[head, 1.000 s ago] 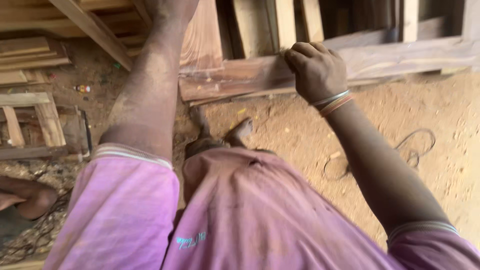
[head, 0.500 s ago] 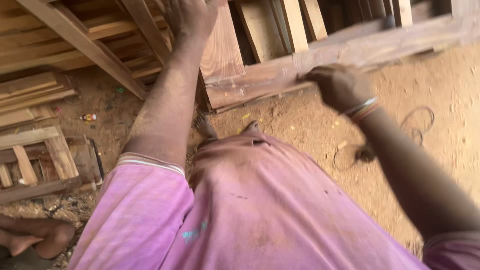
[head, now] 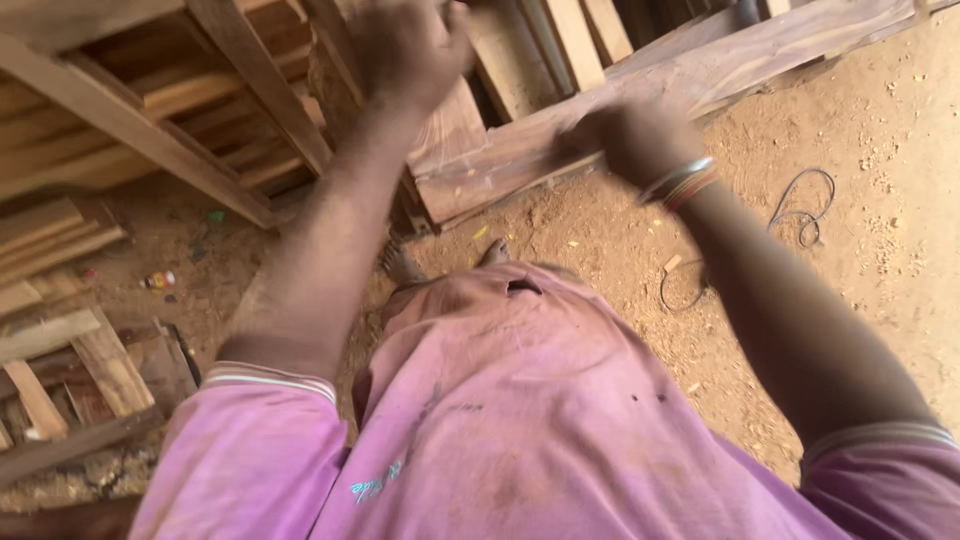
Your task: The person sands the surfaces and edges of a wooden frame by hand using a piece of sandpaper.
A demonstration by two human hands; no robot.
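My right hand (head: 625,135) at one o'clock, fingers curled over a long plank (head: 700,75), left hand (head: 410,45) at twelve on an upright board (head: 450,125), its grip blurred beyond telling, sawdust floor (head: 850,280) below.

Long wooden plank (head: 520,160) is lying on edge along the sandy ground, running from lower left up toward the upper right. Reddish-brown, grain streaked darker along its length, surface dusted with pale sawdust. Its lower left end is sitting just beside a second board; its far end is running out of view at the top right. Upper edge is showing paler than the face.

Shorter reddish board (head: 450,125) is standing nearly upright behind the plank's left end, curved grain showing on its face, leaning back against the stacked timber. Its top is blurred.
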